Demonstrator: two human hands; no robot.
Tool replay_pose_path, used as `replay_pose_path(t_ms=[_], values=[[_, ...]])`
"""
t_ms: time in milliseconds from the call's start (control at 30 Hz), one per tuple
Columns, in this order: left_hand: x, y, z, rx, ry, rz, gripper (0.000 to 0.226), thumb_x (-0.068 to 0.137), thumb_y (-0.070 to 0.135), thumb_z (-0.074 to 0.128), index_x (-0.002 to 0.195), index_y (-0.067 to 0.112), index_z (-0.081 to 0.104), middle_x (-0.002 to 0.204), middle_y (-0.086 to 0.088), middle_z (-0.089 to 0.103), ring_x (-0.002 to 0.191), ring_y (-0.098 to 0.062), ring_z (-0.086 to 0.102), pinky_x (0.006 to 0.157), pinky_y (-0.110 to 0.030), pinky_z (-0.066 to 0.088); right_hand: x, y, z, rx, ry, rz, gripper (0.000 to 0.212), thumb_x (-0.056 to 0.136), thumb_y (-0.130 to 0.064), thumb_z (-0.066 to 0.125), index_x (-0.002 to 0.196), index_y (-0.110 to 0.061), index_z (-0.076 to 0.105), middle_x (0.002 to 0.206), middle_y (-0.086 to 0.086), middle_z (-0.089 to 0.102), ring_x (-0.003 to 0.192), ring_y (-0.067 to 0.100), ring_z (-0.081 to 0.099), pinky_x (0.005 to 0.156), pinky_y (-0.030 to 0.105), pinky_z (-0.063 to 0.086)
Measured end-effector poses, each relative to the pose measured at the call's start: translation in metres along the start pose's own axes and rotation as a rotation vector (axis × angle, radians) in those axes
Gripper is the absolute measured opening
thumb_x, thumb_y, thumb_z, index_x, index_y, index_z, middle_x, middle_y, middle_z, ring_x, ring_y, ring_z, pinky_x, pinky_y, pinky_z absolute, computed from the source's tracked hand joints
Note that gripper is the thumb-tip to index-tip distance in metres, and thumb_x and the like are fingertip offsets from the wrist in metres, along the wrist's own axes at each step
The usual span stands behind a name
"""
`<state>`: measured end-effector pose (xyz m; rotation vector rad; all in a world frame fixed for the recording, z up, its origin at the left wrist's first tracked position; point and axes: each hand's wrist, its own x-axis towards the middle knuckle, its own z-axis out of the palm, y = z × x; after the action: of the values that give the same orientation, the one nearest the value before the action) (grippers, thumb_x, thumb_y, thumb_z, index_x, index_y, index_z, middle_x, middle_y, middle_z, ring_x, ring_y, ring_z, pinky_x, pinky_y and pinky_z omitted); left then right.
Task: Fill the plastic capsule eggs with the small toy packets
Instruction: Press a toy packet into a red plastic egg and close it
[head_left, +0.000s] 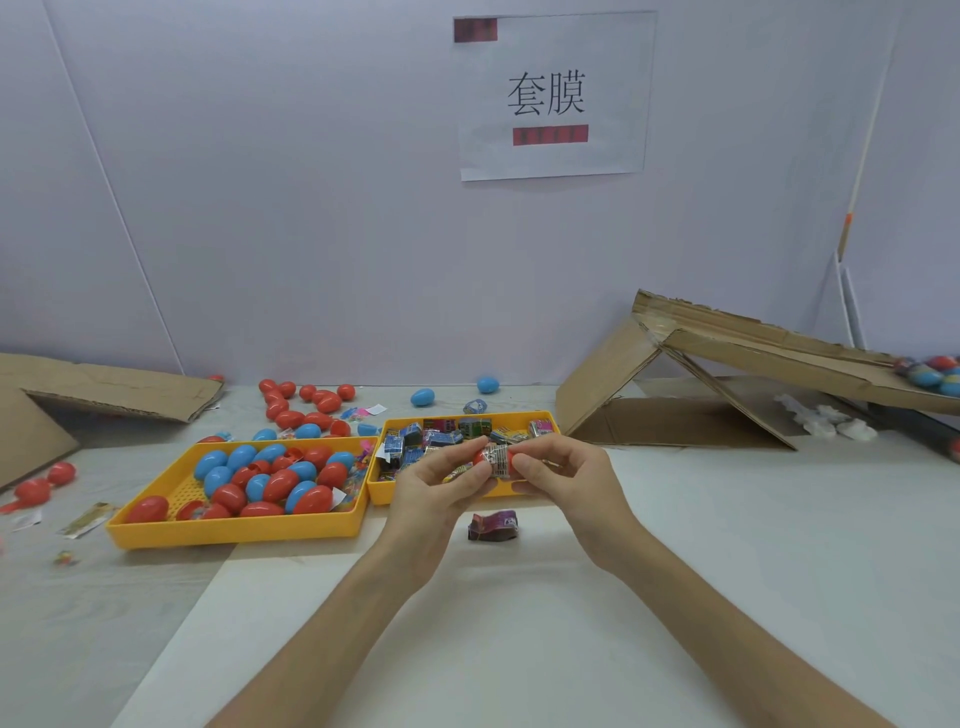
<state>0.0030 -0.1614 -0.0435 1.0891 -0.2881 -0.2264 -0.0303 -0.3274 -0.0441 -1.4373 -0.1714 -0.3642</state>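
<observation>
While held over front of yellow packet tray (382, 492), red capsule egg (478, 457) is gripped from both sides: left hand (436, 488) and right hand (571, 478) curled round it, silver toy packet (496, 460) wedged at its middle. Purple packet (493, 526) laid on table (727, 519) beneath. Red and blue eggs heaped in egg tray (234, 531).
</observation>
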Motion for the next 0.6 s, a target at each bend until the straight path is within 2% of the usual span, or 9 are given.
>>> replay_pose_path(t_ms=[233,367,467,600], values=[[0.0015,-0.0011,-0.0018,-0.018,-0.030,0.003,0.040,0.073,0.008,0.073,0.113,0.009,0.072,0.106,-0.008,0.077,0.100,-0.019,0.074,0.078,-0.022,0.058,0.0000,0.0010,-0.0013,-0.064,0.012,-0.037,0.013,0.088,-0.006,0.074,0.089,-0.018,0.078,0.092,0.002,0.077,0.088,0.017,0.074,0.074,0.025,0.059],[0.0024,-0.0025,-0.0007,0.027,-0.045,0.031,0.046,0.074,0.016,0.076,0.119,0.014,0.069,0.112,-0.008,0.076,0.107,-0.020,0.072,0.084,-0.023,0.058,0.0006,0.0009,-0.0023,-0.117,0.035,-0.085,0.015,0.086,-0.009,0.077,0.087,-0.024,0.079,0.091,0.001,0.077,0.086,0.017,0.074,0.073,0.026,0.058],[0.0044,-0.0051,-0.0015,0.032,0.035,0.050,0.039,0.072,0.013,0.078,0.109,0.008,0.066,0.107,-0.013,0.075,0.102,-0.024,0.073,0.081,-0.025,0.059,-0.0004,0.0014,-0.0008,-0.132,0.006,-0.094,0.017,0.085,-0.012,0.079,0.089,-0.029,0.078,0.096,-0.002,0.077,0.088,0.017,0.075,0.075,0.025,0.058],[0.0046,-0.0072,-0.0028,0.048,0.048,0.068,0.025,0.071,0.014,0.078,0.091,0.004,0.066,0.099,-0.018,0.076,0.093,-0.025,0.074,0.076,-0.023,0.058,-0.0008,0.0031,-0.0003,-0.144,-0.001,-0.107,0.018,0.083,-0.008,0.081,0.091,-0.024,0.077,0.096,-0.002,0.077,0.089,0.019,0.075,0.074,0.023,0.057]])
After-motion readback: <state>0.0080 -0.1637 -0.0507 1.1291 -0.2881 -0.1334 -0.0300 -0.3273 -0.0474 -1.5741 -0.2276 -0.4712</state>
